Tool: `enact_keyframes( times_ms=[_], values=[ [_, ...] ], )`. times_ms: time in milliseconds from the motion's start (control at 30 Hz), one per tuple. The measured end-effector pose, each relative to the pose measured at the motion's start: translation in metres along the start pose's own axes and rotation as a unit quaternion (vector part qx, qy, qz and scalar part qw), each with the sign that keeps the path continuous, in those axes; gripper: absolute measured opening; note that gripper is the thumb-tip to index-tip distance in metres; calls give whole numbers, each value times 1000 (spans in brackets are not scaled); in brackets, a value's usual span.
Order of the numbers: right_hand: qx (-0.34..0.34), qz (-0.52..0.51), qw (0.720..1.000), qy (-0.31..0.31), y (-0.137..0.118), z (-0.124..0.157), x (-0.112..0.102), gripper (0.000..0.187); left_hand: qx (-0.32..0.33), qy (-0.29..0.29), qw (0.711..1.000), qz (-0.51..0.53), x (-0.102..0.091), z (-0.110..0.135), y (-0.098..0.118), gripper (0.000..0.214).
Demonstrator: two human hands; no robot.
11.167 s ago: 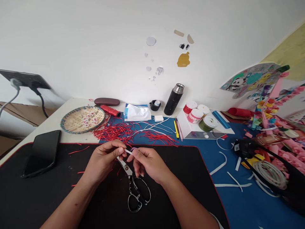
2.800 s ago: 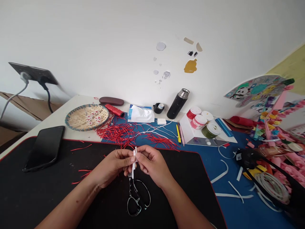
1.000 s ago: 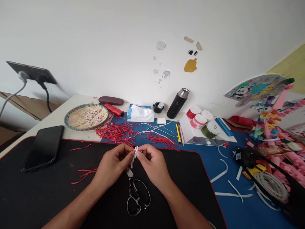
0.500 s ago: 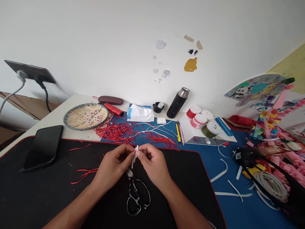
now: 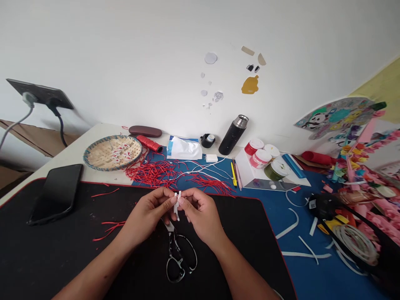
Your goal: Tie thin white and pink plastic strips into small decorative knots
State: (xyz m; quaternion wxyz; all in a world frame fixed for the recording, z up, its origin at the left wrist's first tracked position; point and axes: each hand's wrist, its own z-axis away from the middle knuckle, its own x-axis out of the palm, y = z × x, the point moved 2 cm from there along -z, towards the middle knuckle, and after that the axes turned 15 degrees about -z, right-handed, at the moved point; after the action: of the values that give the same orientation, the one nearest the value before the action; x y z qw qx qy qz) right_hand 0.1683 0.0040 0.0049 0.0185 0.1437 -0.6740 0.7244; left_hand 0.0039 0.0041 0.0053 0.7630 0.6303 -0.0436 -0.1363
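Observation:
Between my fingertips is a thin white strip (image 5: 176, 211), folded or looped, with short ends sticking up and a tail hanging down. My left hand (image 5: 153, 209) pinches it from the left, thumb against forefinger. From the other side my right hand (image 5: 199, 212) pinches the same strip, its thumb tip almost touching the left thumb. Just below the hands, scissors (image 5: 181, 258) with dark handles lie on the black mat (image 5: 243, 250); their blades are partly hidden under my left hand. Red cord pieces (image 5: 112, 229) lie by my left wrist.
Beyond the mat lie a heap of red cords (image 5: 156, 173), a red thread spool (image 5: 150, 143) and a woven basket (image 5: 90, 160) with small red-white pieces. A black phone (image 5: 58, 193) rests left. Paint jars (image 5: 261, 158), a black flask (image 5: 233, 135) and white strips (image 5: 304, 254) are right.
The white strip has turned between my fingers: its upper ends have spread apart and its tail has swung to the right. My left hand has shifted slightly left; the scissors have not moved.

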Motion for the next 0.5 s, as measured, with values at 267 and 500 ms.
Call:
enact_keyframes(
  times_ms=[267,500],
  values=[
    [21,-54,998,-18,2,-1,1,28,-34,-2,999,14,-5,-1,-5,43],
    [21,-50,998,-18,0,-1,1,30,-58,-24,996,61,-7,-1,-12,43]
  ],
)
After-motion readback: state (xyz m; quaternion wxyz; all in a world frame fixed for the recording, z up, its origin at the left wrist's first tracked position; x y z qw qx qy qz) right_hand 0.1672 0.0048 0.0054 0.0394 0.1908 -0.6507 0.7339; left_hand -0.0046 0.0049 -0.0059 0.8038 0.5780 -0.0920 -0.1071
